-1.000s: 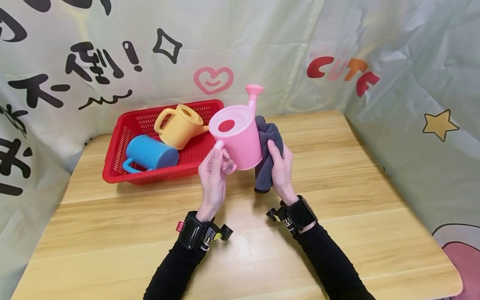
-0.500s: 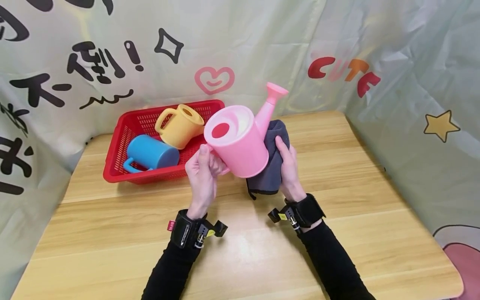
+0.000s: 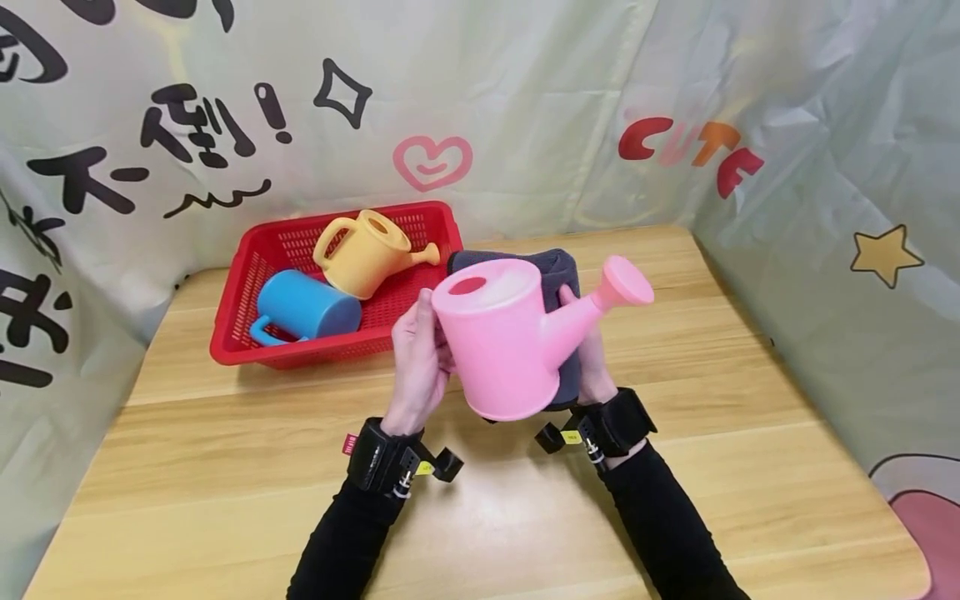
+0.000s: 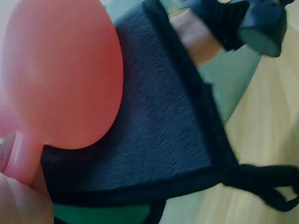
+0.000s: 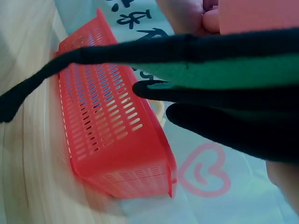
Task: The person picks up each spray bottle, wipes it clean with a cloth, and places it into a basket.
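Above the table, my left hand (image 3: 417, 362) grips the pink watering can (image 3: 498, 350) by its handle, seen at the lower left of the left wrist view (image 4: 25, 158). The can's spout points right and slightly up. Behind the can, my right hand (image 3: 592, 358) holds a folded dark grey cloth (image 3: 558, 271) against its far side; the thumb shows and the other fingers are hidden. In the left wrist view the cloth (image 4: 159, 102) has a black edge and a hanging loop. A green underside of the cloth (image 5: 224, 74) shows in the right wrist view.
A red perforated basket (image 3: 225, 333) stands at the back left of the wooden table (image 3: 247, 467). In it lie a blue watering can (image 3: 300, 304) and a yellow watering can (image 3: 360, 258). A printed fabric backdrop (image 3: 525, 125) hangs behind and on both sides.
The pink watering can has turned, its spout swinging from upright down to the right, and it has come lower. The cloth has shifted behind it, its upper edge now spread leftward.
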The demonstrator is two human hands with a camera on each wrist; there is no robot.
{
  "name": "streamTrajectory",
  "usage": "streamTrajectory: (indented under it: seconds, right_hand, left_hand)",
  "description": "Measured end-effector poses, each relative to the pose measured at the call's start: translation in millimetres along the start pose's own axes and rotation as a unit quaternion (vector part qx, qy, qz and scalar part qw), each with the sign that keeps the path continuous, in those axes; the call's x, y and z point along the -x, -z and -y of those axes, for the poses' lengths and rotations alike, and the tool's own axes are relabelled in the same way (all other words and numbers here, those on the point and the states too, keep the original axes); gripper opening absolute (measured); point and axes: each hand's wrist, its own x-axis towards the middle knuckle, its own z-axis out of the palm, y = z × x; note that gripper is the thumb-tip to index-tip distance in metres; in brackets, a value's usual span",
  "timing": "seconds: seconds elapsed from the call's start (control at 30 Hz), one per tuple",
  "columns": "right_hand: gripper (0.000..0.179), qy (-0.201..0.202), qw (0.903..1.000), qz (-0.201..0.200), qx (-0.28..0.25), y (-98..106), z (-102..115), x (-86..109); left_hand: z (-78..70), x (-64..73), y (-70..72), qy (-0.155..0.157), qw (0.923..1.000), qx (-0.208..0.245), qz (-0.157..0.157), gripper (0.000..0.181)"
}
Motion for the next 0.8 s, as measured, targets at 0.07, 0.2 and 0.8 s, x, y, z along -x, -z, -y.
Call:
streamTrajectory:
  seconds: [0.07, 0.2, 0.8]
  right_hand:
    - [0.041, 0.003, 0.9997, 0.017, -0.017, -1.0, 2.2, -0.1]
    - [0.042, 0.016, 0.9998, 0.012, -0.009, -2.6, 3.9, -0.4]
    - [0.031, 0.105, 0.9883, -0.041, 0.103, -2.2, -4.7, -4.2]
  left_hand:
    - [3.3, 0.4, -3.6, 0.012, 0.9999, -0.004, -0.002, 0.041]
    - [7.7, -0.6, -5.8, 0.028, 0.9995, -0.002, -0.015, 0.042]
    - [3.8, -3.4, -2.9, -0.033, 0.9943, -0.031, -0.097, 0.035]
